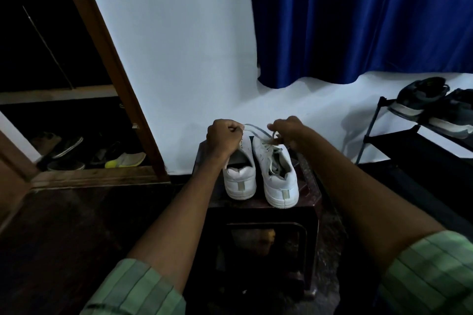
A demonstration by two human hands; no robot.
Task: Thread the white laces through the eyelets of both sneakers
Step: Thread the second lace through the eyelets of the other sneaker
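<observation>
Two white sneakers stand side by side, heels toward me, on a dark wooden stool (311, 186). The left sneaker (239, 179) shows no lace over its open throat. The right sneaker (279, 176) has lace crossed through its eyelets. A white lace (256, 132) stretches between my hands above the toes. My left hand (224, 139) is closed on one end of it, over the left sneaker's front. My right hand (288, 133) pinches the other end above the right sneaker's toe.
A pale wall rises just behind the stool, with a blue curtain (358, 20) above right. A black shoe rack (399, 140) with dark shoes (419, 100) stands to the right. A wooden door frame (115, 79) and several shoes on the floor (102, 156) lie left.
</observation>
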